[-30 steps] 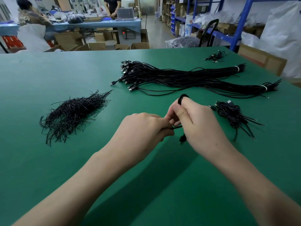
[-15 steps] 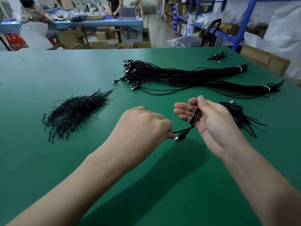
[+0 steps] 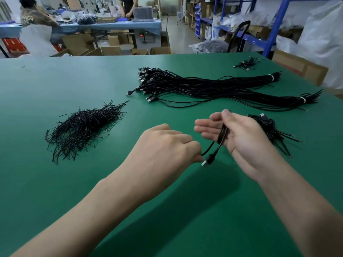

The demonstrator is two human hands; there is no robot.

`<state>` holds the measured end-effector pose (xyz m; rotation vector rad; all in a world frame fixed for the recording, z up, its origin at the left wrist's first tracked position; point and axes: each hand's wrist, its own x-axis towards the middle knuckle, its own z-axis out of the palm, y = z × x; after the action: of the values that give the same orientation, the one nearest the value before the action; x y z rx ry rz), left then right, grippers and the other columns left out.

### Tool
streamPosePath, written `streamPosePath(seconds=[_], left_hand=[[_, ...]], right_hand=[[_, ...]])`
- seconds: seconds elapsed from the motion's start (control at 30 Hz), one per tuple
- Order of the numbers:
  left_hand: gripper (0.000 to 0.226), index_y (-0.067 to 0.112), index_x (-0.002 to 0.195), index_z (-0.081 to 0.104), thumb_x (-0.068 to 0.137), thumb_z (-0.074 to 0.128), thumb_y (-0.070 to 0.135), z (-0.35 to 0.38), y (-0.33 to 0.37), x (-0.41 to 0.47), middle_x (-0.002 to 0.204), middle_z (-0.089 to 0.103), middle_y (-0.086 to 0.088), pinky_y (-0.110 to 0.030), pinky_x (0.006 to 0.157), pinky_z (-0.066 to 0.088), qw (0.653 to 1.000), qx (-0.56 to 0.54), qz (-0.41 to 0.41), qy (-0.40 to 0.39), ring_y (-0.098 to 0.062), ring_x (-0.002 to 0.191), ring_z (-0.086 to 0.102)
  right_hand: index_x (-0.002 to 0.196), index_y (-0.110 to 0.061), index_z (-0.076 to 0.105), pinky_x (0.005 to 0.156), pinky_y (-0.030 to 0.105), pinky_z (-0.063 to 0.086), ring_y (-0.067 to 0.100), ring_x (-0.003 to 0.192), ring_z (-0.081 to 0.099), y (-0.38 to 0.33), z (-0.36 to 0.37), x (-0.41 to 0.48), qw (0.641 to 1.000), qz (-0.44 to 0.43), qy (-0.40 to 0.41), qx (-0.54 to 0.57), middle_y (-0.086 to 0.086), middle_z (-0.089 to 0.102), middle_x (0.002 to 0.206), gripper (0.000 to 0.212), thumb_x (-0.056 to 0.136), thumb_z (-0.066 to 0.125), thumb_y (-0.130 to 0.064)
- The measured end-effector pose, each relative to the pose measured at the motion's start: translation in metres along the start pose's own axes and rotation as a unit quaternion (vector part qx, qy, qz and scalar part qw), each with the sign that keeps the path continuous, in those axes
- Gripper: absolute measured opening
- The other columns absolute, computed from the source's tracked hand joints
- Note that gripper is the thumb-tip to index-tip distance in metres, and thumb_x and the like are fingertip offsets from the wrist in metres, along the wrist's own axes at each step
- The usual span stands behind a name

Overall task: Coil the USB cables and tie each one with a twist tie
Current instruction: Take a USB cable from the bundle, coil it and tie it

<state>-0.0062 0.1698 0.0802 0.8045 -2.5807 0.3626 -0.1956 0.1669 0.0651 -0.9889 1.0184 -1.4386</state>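
— Where is the cable (image 3: pixel 221 134)?
— Between your hands: your left hand (image 3: pixel 163 145), curled, pinches its loose run; your right hand (image 3: pixel 241 138) has straight fingers (image 3: pixel 203 125), thumb pinning the loops to the palm. The plug (image 3: pixel 208 160) dangles below.
— How to coil well?
— Feed it taut, loops even, I'd judge. The ties (image 3: pixel 83 127) lie left of your left hand.
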Motion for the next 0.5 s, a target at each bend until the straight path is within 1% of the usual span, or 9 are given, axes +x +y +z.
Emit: streamPosePath(seconds=[0.03, 0.07, 0.13, 0.17, 0.2, 0.23, 0.3, 0.4, 0.5], left_hand=[[0.030, 0.022, 0.083, 0.071, 0.100, 0.054, 0.040, -0.003, 0.001, 0.002, 0.075, 0.067, 0.009, -0.036, 0.065, 0.051, 1.000, 0.008, 0.012, 0.010, -0.020, 0.069, 0.066], [0.029, 0.022, 0.081, 0.071, 0.099, 0.056, 0.038, -0.005, 0.000, 0.004, 0.075, 0.067, 0.009, -0.036, 0.064, 0.051, 0.999, 0.014, 0.022, 0.021, -0.020, 0.068, 0.066], [0.028, 0.021, 0.081, 0.071, 0.098, 0.057, 0.037, -0.011, -0.002, 0.007, 0.075, 0.067, 0.007, -0.037, 0.064, 0.050, 0.999, 0.013, 0.027, 0.033, -0.021, 0.068, 0.066], [0.028, 0.021, 0.082, 0.071, 0.099, 0.056, 0.036, -0.014, -0.003, 0.009, 0.075, 0.067, 0.007, -0.038, 0.064, 0.050, 0.999, 0.008, 0.026, 0.034, -0.022, 0.069, 0.066], [0.027, 0.021, 0.082, 0.071, 0.100, 0.055, 0.035, -0.016, -0.004, 0.009, 0.075, 0.066, 0.007, -0.039, 0.065, 0.049, 0.999, 0.003, 0.026, 0.035, -0.022, 0.069, 0.065], [0.027, 0.022, 0.083, 0.071, 0.100, 0.054, 0.034, -0.017, -0.005, 0.010, 0.075, 0.066, 0.008, -0.041, 0.066, 0.048, 0.999, -0.002, 0.028, 0.036, -0.021, 0.070, 0.065], [0.026, 0.022, 0.084, 0.072, 0.100, 0.055, 0.034, -0.017, -0.008, 0.011, 0.076, 0.066, 0.007, -0.042, 0.068, 0.046, 0.999, -0.020, 0.028, 0.040, -0.020, 0.072, 0.065], [0.024, 0.021, 0.084, 0.075, 0.096, 0.061, 0.035, -0.015, -0.013, 0.012, 0.074, 0.067, 0.008, -0.039, 0.071, 0.045, 0.997, -0.051, 0.012, 0.059, -0.020, 0.072, 0.064], [0.023, 0.021, 0.081, 0.076, 0.094, 0.064, 0.036, -0.009, -0.017, 0.013, 0.070, 0.066, 0.007, -0.036, 0.071, 0.043, 0.996, -0.046, 0.002, 0.081, -0.020, 0.070, 0.063]], right_hand=[[0.098, 0.000, 0.057, 0.076, 0.028, 0.062, 0.022, 0.087, 0.076, 0.005, 0.004, -0.002, 0.997, -0.026, -0.007, -0.068, 0.010, 0.078, 0.092, 0.035, 0.111, 0.031, -0.019], [0.096, 0.000, 0.059, 0.072, 0.024, 0.060, 0.014, 0.082, 0.076, 0.009, 0.007, -0.004, 0.990, -0.058, -0.014, -0.131, 0.001, 0.078, 0.088, 0.034, 0.111, 0.034, -0.017], [0.088, -0.006, 0.063, 0.063, 0.012, 0.050, -0.001, 0.067, 0.067, 0.015, 0.012, -0.007, 0.955, -0.136, -0.026, -0.261, -0.014, 0.072, 0.074, 0.031, 0.109, 0.041, -0.016], [0.081, -0.010, 0.061, 0.059, 0.011, 0.045, -0.003, 0.060, 0.060, 0.018, 0.013, -0.009, 0.934, -0.165, -0.033, -0.316, -0.016, 0.067, 0.067, 0.032, 0.108, 0.044, -0.016], [0.074, -0.012, 0.055, 0.055, 0.014, 0.041, -0.001, 0.055, 0.054, 0.021, 0.014, -0.010, 0.916, -0.183, -0.041, -0.354, -0.015, 0.063, 0.062, 0.035, 0.107, 0.046, -0.018], [0.069, -0.013, 0.050, 0.054, 0.017, 0.040, 0.001, 0.052, 0.052, 0.024, 0.015, -0.010, 0.912, -0.183, -0.056, -0.363, -0.012, 0.062, 0.059, 0.039, 0.107, 0.045, -0.020], [0.065, -0.017, 0.048, 0.055, 0.025, 0.042, 0.013, 0.052, 0.053, 0.026, 0.016, -0.011, 0.935, -0.138, -0.103, -0.310, -0.001, 0.062, 0.057, 0.047, 0.108, 0.039, -0.033], [0.063, -0.023, 0.049, 0.053, 0.028, 0.034, 0.016, 0.054, 0.041, 0.024, 0.014, -0.012, 0.963, -0.068, -0.146, -0.216, -0.001, 0.052, 0.056, 0.051, 0.103, 0.030, -0.047], [0.069, -0.013, 0.043, 0.056, 0.032, 0.028, 0.017, 0.058, 0.032, 0.023, 0.010, -0.013, 0.958, -0.060, -0.173, -0.221, -0.001, 0.041, 0.058, 0.050, 0.102, 0.027, -0.046]])
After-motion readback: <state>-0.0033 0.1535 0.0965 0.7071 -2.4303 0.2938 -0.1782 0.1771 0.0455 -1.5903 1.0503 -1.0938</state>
